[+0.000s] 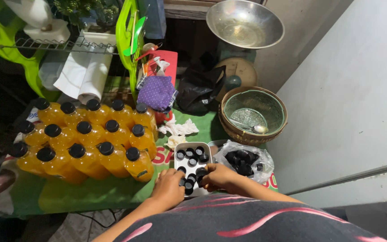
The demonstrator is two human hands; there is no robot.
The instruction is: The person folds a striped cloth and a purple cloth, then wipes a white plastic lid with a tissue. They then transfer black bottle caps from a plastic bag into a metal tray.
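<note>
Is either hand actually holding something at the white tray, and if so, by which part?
Both the left hand and right hand rest on black caps at the white tray's near end. Fingers hide any grip, so it cannot be told.

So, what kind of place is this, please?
Probably a small home drink-bottling corner: capped bottles of orange liquid in rows, a white tray of black caps under both hands, and a weighing scale.

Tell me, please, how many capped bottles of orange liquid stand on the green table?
15 orange bottles, in three rows of five left of the white tray: back row, middle row, front row nearest the left hand. None looks hidden.
</note>
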